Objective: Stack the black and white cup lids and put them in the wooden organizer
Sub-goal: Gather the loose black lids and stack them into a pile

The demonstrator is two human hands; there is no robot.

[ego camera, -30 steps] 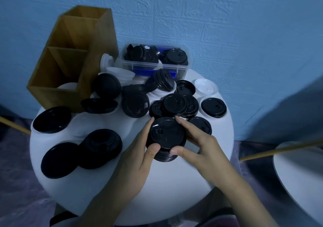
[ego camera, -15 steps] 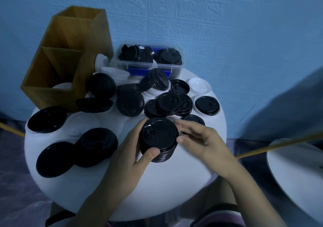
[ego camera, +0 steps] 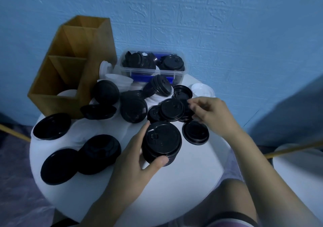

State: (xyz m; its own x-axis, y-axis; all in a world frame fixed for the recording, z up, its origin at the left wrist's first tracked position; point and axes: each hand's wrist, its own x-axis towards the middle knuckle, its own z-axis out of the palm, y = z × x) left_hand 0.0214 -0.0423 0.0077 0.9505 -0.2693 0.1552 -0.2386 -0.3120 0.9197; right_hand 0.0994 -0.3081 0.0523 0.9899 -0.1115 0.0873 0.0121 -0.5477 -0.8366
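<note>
Gripping stack of black lids with left hand at near-centre of table; holding right hand over loose lids just beyond, grasp unclear. Could seat next lid crooked, tipping stack.

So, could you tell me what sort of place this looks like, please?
Likely a small indoor sorting workspace: a round white table by a textured blue wall, a wooden organizer, a clear plastic bin of lids, and a stack of black lids held in the left hand.
</note>
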